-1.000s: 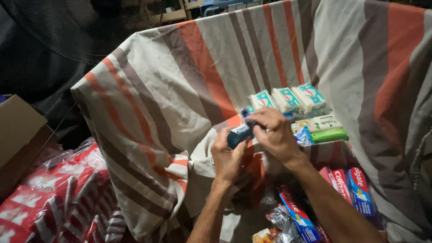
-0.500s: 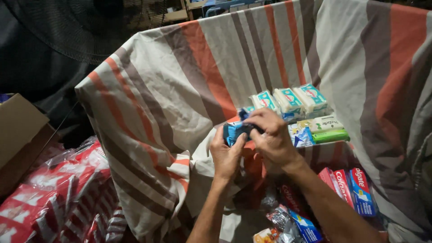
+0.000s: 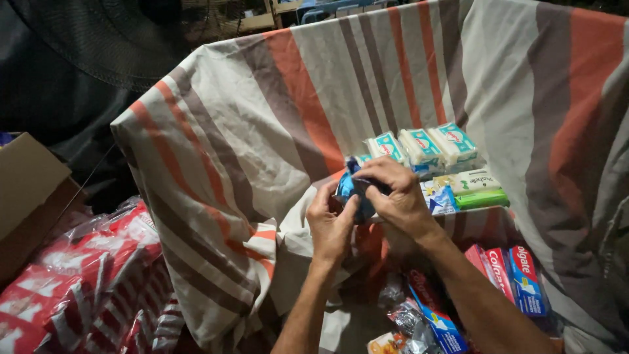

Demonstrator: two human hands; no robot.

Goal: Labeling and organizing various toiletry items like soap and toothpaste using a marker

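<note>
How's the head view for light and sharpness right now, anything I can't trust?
Head view: light falls on the striped cloth and soap bars; upper left is near black. Both the left hand and right hand look soft, and the blue packet between them is shadowed, its detail unclear.

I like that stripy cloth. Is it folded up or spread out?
Spread out. The striped cloth drapes wide behind the soap bars, creased, hanging down past both hands.

Both hands [image 3: 367,206] now cover the blue packet [image 3: 347,190].
</note>
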